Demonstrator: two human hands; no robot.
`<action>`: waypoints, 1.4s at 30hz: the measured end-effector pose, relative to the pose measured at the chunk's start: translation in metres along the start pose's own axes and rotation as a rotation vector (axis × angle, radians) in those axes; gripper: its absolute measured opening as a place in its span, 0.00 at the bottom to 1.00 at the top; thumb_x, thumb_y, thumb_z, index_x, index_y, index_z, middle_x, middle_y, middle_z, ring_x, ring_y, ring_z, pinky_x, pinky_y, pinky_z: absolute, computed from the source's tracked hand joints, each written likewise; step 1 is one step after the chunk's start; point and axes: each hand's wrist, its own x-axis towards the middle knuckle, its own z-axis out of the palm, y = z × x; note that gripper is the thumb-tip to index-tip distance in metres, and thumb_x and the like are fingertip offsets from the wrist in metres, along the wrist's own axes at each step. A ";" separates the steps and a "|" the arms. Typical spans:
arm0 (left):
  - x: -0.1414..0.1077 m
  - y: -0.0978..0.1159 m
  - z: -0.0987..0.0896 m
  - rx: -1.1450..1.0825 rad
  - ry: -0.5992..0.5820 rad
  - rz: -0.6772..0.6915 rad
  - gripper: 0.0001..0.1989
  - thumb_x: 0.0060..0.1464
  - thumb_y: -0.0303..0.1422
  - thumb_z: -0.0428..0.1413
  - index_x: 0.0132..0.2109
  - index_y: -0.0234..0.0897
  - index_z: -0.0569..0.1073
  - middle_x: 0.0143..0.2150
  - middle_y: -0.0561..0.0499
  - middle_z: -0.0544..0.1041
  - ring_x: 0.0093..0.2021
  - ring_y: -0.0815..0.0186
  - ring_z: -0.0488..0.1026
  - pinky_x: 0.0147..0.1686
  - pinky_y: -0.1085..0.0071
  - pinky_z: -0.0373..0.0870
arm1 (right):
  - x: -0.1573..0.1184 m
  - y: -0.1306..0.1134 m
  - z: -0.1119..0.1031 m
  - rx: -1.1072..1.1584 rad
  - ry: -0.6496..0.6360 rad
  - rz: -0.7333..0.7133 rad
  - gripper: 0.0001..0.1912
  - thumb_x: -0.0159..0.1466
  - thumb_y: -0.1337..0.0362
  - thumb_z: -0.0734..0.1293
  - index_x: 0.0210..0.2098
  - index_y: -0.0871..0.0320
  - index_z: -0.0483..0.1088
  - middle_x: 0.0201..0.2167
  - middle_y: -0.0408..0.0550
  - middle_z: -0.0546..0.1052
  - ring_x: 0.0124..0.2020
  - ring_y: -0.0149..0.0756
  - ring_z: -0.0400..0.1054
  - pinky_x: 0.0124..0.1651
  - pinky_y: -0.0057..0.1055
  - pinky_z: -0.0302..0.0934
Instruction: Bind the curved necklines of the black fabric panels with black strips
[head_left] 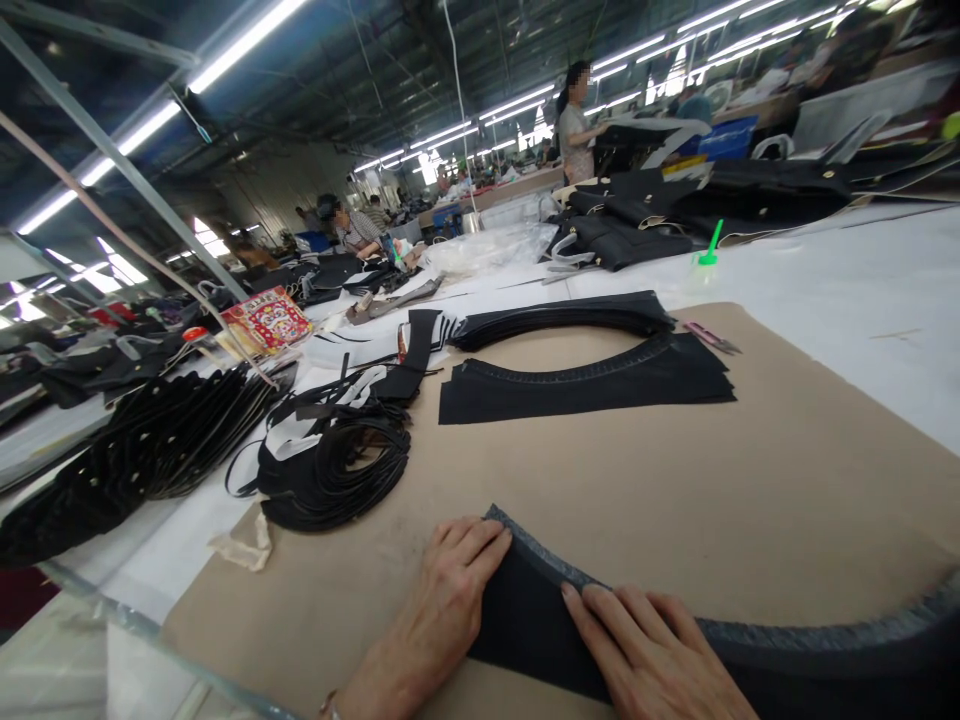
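A black curved panel (525, 630), with a fuzzy grey band along its inward-curving edge, lies across the near part of the brown sheet. At its left corner my left hand (457, 590) has its fingers bent together over the edge; the thumb is hidden. Further right, my right hand (637, 640) rests on the panel, fingers stretched out and fingertips touching the grey band. Beyond the hands lies a stack of similar black pieces (585, 385), its curved edges facing a second black stack (555, 318).
Coiled black strips (367, 465) lie to the left, near a fanned row of black pieces (150, 450). Pink-handled snips (709, 335) and a green-tipped bottle (709, 250) are at the back right. A red patterned box (266, 318) stands back left. Two people are working beyond.
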 end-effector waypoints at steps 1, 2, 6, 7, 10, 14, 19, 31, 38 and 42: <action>-0.001 -0.002 0.000 0.007 -0.018 0.008 0.21 0.60 0.19 0.43 0.56 0.35 0.71 0.53 0.45 0.74 0.52 0.58 0.68 0.52 0.59 0.64 | 0.001 0.000 0.000 -0.004 -0.003 0.001 0.22 0.58 0.76 0.57 0.50 0.59 0.67 0.41 0.46 0.76 0.40 0.40 0.66 0.43 0.41 0.57; -0.002 -0.003 0.000 0.010 -0.029 0.008 0.21 0.60 0.20 0.43 0.56 0.36 0.70 0.53 0.45 0.75 0.52 0.58 0.68 0.52 0.58 0.64 | 0.002 0.000 0.000 -0.008 -0.008 0.002 0.22 0.58 0.76 0.57 0.50 0.59 0.67 0.41 0.45 0.75 0.40 0.39 0.65 0.43 0.40 0.57; -0.002 -0.010 0.000 -0.018 -0.018 0.012 0.22 0.60 0.20 0.44 0.56 0.40 0.71 0.51 0.47 0.76 0.52 0.58 0.68 0.52 0.57 0.64 | 0.007 0.002 -0.003 -0.013 0.001 0.001 0.20 0.58 0.75 0.60 0.49 0.57 0.67 0.38 0.44 0.75 0.37 0.36 0.65 0.41 0.36 0.57; 0.000 -0.011 -0.001 -0.048 -0.007 0.002 0.20 0.60 0.21 0.45 0.53 0.40 0.73 0.50 0.47 0.76 0.51 0.59 0.68 0.51 0.58 0.64 | 0.009 0.002 -0.005 0.000 0.005 0.010 0.19 0.58 0.75 0.60 0.47 0.56 0.68 0.38 0.43 0.75 0.36 0.36 0.65 0.41 0.35 0.56; 0.011 -0.013 -0.007 -0.157 0.034 -0.085 0.15 0.62 0.23 0.46 0.46 0.40 0.76 0.49 0.47 0.75 0.52 0.61 0.67 0.51 0.62 0.65 | 0.019 0.002 -0.012 0.084 -0.041 0.104 0.18 0.59 0.74 0.61 0.46 0.54 0.69 0.42 0.46 0.75 0.37 0.37 0.66 0.41 0.34 0.56; 0.033 -0.011 -0.021 -0.201 -0.061 -0.169 0.17 0.59 0.21 0.48 0.52 0.40 0.72 0.53 0.48 0.73 0.55 0.61 0.65 0.55 0.59 0.59 | 0.042 -0.003 -0.010 0.183 -0.164 0.231 0.18 0.63 0.71 0.61 0.53 0.57 0.65 0.46 0.50 0.74 0.43 0.42 0.67 0.45 0.38 0.58; 0.054 -0.015 -0.033 -0.128 -0.340 -0.120 0.18 0.53 0.20 0.52 0.48 0.42 0.73 0.45 0.51 0.75 0.50 0.61 0.67 0.55 0.57 0.54 | 0.074 -0.013 0.006 0.228 -0.364 0.417 0.14 0.61 0.70 0.66 0.47 0.57 0.69 0.42 0.51 0.74 0.44 0.46 0.67 0.46 0.44 0.59; 0.067 -0.027 -0.034 -0.160 -0.430 -0.007 0.10 0.49 0.22 0.57 0.36 0.41 0.76 0.38 0.55 0.75 0.46 0.64 0.68 0.51 0.62 0.53 | 0.100 -0.014 0.011 0.297 -0.471 0.515 0.05 0.59 0.72 0.66 0.33 0.57 0.71 0.39 0.51 0.73 0.41 0.44 0.67 0.42 0.37 0.59; 0.059 -0.032 -0.031 -0.170 -0.381 0.049 0.12 0.56 0.21 0.54 0.38 0.43 0.79 0.38 0.53 0.77 0.45 0.65 0.69 0.53 0.63 0.54 | 0.092 -0.015 0.005 0.420 -0.444 0.523 0.09 0.60 0.76 0.63 0.36 0.56 0.70 0.33 0.45 0.74 0.36 0.37 0.69 0.39 0.32 0.60; 0.053 -0.036 -0.028 -0.161 -0.333 0.103 0.14 0.59 0.22 0.52 0.42 0.43 0.79 0.41 0.50 0.76 0.46 0.64 0.68 0.50 0.65 0.59 | 0.081 -0.016 0.007 0.471 -0.410 0.496 0.11 0.61 0.77 0.61 0.38 0.56 0.69 0.36 0.46 0.73 0.38 0.38 0.69 0.42 0.33 0.61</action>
